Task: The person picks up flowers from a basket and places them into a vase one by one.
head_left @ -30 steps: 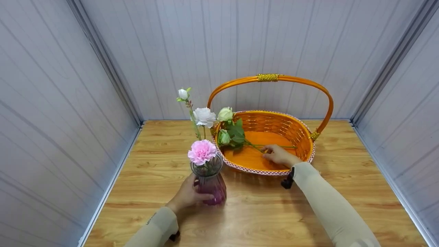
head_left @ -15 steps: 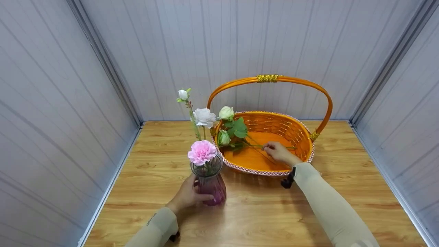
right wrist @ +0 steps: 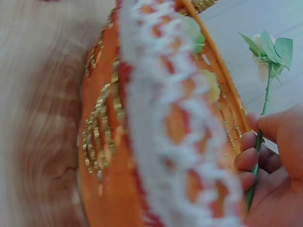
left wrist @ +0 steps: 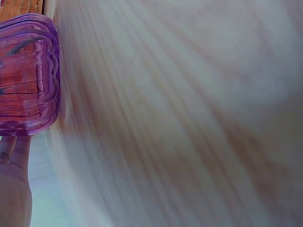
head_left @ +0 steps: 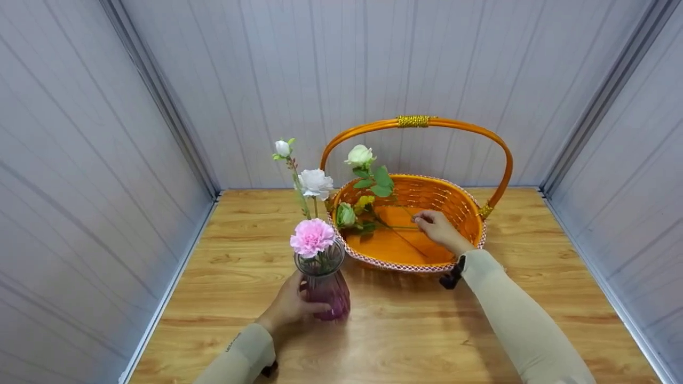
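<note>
The right hand [head_left: 440, 230] has a pinching grip, its thumb and fingers closed about the green stem [right wrist: 266, 97] of a pale rose [head_left: 360, 155]. That rose leans leftward from the fingertips, its head lifted above the rim of the orange basket [head_left: 395, 265] and its leaves spread just below the bloom. The left hand [head_left: 291, 304] has a grasping grip round the body of a purple glass vase [head_left: 329, 298], thumb on the near side.

The vase stands upright on the worktop [head_left: 395, 336], in front of the basket's left end; whether the two touch I cannot tell. From its mouth rise a pink carnation [head_left: 312, 238], low at the rim, a white flower [head_left: 316, 184] behind it, and a taller stalk tipped with a white bud [head_left: 283, 149].

Inside the basket, at its left end, lie a greenish rose [head_left: 346, 215] and, just beside it, a yellow bloom [head_left: 365, 201]. The basket sits near the worktop's back edge, right of the middle, its tall handle [head_left: 368, 127] arching against the pale panelled wall [head_left: 299, 80].
</note>
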Demonstrator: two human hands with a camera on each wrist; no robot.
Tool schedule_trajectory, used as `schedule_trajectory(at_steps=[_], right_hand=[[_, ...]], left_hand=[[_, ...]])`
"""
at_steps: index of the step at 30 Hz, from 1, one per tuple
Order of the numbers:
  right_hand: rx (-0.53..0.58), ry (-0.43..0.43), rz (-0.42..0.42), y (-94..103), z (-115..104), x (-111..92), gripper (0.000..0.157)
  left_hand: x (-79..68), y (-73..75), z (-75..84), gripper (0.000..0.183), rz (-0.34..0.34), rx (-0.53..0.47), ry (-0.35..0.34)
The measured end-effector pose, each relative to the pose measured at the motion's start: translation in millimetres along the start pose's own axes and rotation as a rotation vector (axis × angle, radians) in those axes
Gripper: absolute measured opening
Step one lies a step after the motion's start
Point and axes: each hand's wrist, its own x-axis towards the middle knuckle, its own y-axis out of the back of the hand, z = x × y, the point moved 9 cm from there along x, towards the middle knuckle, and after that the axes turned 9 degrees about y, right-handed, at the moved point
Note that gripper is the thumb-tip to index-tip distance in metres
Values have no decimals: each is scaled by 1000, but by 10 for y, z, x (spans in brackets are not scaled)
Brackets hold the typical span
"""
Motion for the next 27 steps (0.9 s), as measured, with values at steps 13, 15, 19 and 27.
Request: schedule_trajectory(at_steps=[13, 15, 19, 27], right_hand=[[30, 24, 35, 100, -235, -99, 31], [38, 24, 50, 111, -251, -111, 31], [48, 23, 78, 133, -302, -149, 31], [158, -48, 126, 129, -379, -247, 30]], left_hand=[[-14, -1, 21, 99, 0, 11, -8], [-15, -1, 33, 100, -1, 13, -10], [-13, -1, 28, 101, -4, 6, 0], [-3, 2, 4, 101, 0, -10, 10]])
